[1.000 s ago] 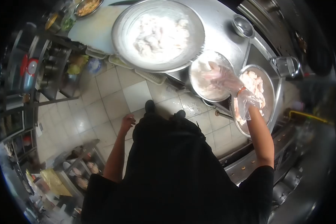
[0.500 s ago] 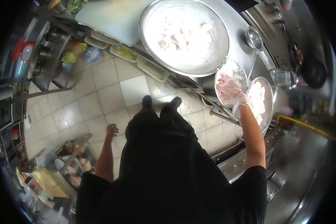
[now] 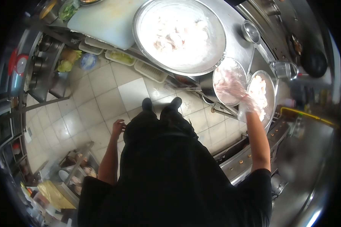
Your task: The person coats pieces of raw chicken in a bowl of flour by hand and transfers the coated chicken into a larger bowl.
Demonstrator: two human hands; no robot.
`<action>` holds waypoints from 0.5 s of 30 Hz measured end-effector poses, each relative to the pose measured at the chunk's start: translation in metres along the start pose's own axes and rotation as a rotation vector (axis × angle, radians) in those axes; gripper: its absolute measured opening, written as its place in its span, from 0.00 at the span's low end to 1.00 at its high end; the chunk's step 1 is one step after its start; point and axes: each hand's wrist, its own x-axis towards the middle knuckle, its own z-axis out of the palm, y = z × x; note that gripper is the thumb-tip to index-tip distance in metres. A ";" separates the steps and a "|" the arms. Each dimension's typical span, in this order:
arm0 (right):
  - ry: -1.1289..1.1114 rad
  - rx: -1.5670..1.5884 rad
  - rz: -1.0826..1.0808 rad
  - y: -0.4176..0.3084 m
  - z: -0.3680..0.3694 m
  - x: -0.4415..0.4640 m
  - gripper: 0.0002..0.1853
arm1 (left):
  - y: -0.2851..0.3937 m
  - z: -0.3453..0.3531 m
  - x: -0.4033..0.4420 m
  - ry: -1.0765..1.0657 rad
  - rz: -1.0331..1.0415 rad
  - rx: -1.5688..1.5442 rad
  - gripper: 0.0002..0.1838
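On the far left, a red clock (image 3: 21, 65) stands out by the dark shelves. Lower down, a yellow bag (image 3: 55, 195) lies near some boxes. Up top, a big pale cutting board (image 3: 102, 22) lies flat on the shiny metal surface (image 3: 233, 26). The left hand (image 3: 118, 128) hangs low beside the person's dark clothes, over the tile floor (image 3: 102, 106). Its grip is loose, with the fingers a bit bent and nothing in them. A white basket (image 3: 151, 72) sits under the edge of the surface. Next to the board is a very big round bowl (image 3: 212, 56) with pale, white-dusted lumps (image 3: 174, 39) in it. Just beside the bowl is a deep metal pot (image 3: 207, 86). The right hand (image 3: 233, 90), in a thin clear glove (image 3: 246, 108), is at the top of the pot, which has white stuff inside. That hand is blurry, so I can't tell if its grip is closed on anything. Past it, a long metal tray (image 3: 269, 90) holds pale pieces (image 3: 258, 92). A clear jug (image 3: 285, 70) is near the tray's far end.
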 end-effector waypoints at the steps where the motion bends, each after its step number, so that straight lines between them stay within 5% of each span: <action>1: -0.023 -0.091 0.093 0.013 0.008 0.008 0.31 | 0.000 -0.001 -0.005 -0.005 -0.022 0.033 0.13; 2: -0.012 -0.083 0.091 0.021 0.016 0.016 0.31 | -0.007 -0.005 -0.002 -0.007 -0.015 0.044 0.13; 4: 0.344 -0.740 -0.126 0.034 0.028 0.026 0.24 | -0.023 -0.016 0.001 -0.047 -0.060 -0.041 0.13; 6: 0.249 -0.581 -0.045 0.043 0.007 0.029 0.22 | -0.025 -0.023 0.000 -0.032 -0.087 -0.011 0.13; 9: 0.159 -1.003 0.004 0.035 -0.016 0.013 0.31 | -0.031 -0.027 0.002 0.005 -0.106 0.002 0.13; 10: 0.144 -1.307 -0.335 0.047 -0.026 0.013 0.34 | -0.030 -0.027 0.001 0.011 -0.079 -0.011 0.13; 12: 0.036 -0.767 -0.190 -0.015 -0.015 -0.016 0.38 | -0.032 -0.027 -0.001 0.011 -0.048 -0.036 0.14; 15: 0.024 -0.635 -0.136 -0.014 -0.015 -0.016 0.40 | -0.032 -0.018 0.000 0.002 -0.059 -0.078 0.13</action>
